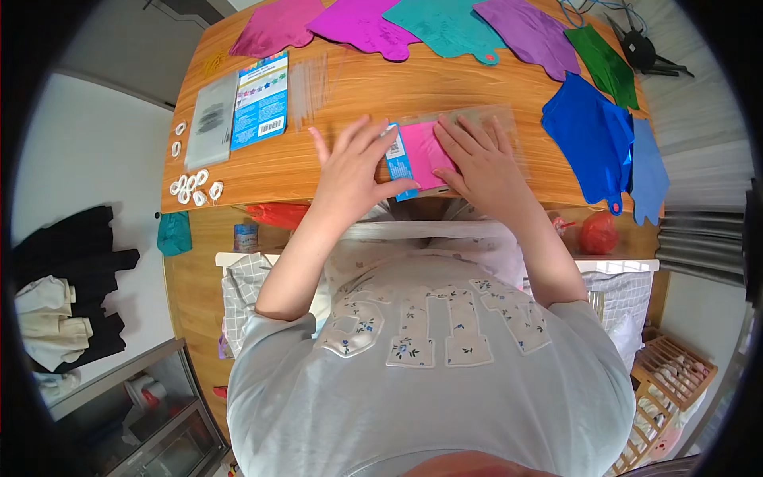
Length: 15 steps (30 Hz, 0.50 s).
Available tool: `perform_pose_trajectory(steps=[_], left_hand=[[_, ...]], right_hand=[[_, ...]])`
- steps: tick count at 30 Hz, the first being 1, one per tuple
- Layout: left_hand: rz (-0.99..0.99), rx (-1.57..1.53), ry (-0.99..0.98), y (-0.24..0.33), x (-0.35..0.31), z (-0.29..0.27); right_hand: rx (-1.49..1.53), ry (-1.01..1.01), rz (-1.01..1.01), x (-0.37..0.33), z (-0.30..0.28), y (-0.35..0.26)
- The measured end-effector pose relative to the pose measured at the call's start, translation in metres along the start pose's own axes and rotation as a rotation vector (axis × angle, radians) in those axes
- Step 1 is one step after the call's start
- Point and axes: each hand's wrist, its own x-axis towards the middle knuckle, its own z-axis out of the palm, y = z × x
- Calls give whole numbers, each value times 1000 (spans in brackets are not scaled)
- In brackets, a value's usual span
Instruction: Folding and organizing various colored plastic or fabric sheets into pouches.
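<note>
The person's left hand (pixel 354 163) was open with spread fingers, touching one blue card (pixel 402 165); the right hand (pixel 483 163) lay open and flat on one folded pink sheet (pixel 420 151). The sheet met the card near the front edge of the table (pixel 485 86). Seven foil shapes (pixel 588 139) lined the far and right sides. At left lay a second blue card (pixel 256 123) and two white rings (pixel 176 149) apart from a jumbled ring cluster (pixel 184 195).

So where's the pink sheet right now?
In the head view, the pink sheet lies on the table, right of the left hand, partly under the right hand.
</note>
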Motion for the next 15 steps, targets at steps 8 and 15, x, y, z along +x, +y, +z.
perform_pose_trajectory(steps=[8, 15], left_hand=[[110, -26, 19, -5, -4, -6], [132, -94, 21, 10, 11, 1]], right_hand=[[462, 3, -60, 5, -14, 23], [186, -29, -52, 2, -14, 29]])
